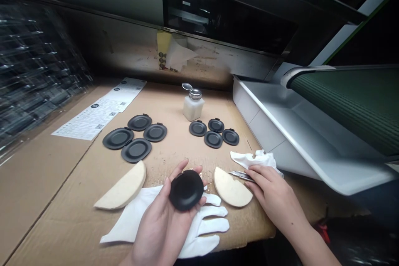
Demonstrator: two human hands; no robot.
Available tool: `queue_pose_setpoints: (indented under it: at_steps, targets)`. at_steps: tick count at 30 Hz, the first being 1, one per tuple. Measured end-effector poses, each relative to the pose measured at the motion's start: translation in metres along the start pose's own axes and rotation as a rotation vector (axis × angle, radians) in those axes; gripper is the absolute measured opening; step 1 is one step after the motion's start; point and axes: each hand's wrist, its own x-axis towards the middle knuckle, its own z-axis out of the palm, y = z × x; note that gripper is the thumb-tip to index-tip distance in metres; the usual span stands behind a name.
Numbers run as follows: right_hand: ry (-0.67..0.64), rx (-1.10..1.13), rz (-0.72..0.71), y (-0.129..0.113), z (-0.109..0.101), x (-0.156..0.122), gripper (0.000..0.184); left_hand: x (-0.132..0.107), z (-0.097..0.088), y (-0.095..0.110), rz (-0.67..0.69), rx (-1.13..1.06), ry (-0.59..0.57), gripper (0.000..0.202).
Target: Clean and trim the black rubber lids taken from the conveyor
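Note:
In my left hand (168, 216), palm up with fingers curled round its edge, rests a black rounded plastic lid (187, 190). A white glove (212, 225) lies flat beneath that hand. My right hand (268, 191) is closed on a slim silver utility knife (239, 175), whose tip points left over the cardboard. Beside the knife sits a cream half-round sponge pad (232, 187); a second sponge pad (124, 187) is left of my left hand. Crumpled white cloth (255, 159) lies just beyond my right fingers.
Several black lids (136, 150) form a group at left, with several smaller lids (213, 139) at right. Behind them stands a pump bottle (193, 106), its cap raised. Printed label sheets (90, 120) lie left. A white tray (264, 120) and green conveyor belt (352, 104) border the right.

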Motion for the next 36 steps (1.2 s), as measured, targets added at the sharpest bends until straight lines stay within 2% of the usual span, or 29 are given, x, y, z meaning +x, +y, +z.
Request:
queue_pose_setpoints:
  at_steps: [3, 7, 9, 12, 15, 17, 19, 23, 36]
  targets:
    - [-0.01, 0.067, 0.036, 0.01, 0.005, 0.0, 0.017, -0.001, -0.001, 0.0, 0.0, -0.01, -0.013, 0.038]
    - [0.082, 0.138, 0.143, 0.005, -0.001, 0.004, 0.02, -0.001, -0.001, 0.001, -0.021, -0.042, -0.003, 0.032]
    - [0.174, 0.163, 0.148, -0.011, -0.008, 0.008, 0.019, -0.001, -0.001, 0.001, -0.031, -0.062, -0.003, 0.025]
    - [0.262, 0.262, 0.027, -0.048, -0.018, 0.016, 0.018, -0.001, 0.0, 0.001, -0.02, -0.08, 0.001, 0.02]
    - [0.189, 0.383, -0.08, -0.087, -0.019, 0.023, 0.021, -0.001, -0.001, 0.0, 0.0, -0.109, 0.011, 0.021]
    - [0.128, 0.429, -0.078, -0.106, -0.015, 0.025, 0.023, 0.0, -0.003, 0.0, -0.003, -0.135, 0.008, 0.022]
    - [0.124, 0.428, -0.033, -0.118, -0.009, 0.025, 0.024, 0.001, -0.005, 0.001, -0.01, -0.151, 0.0, 0.022]
    - [0.175, 0.367, 0.029, -0.127, -0.001, 0.024, 0.025, 0.002, -0.006, 0.001, 0.002, -0.161, -0.003, 0.025]
    - [0.168, 0.401, 0.031, -0.129, 0.006, 0.025, 0.023, 0.002, -0.01, 0.0, 0.012, -0.154, -0.001, 0.026]
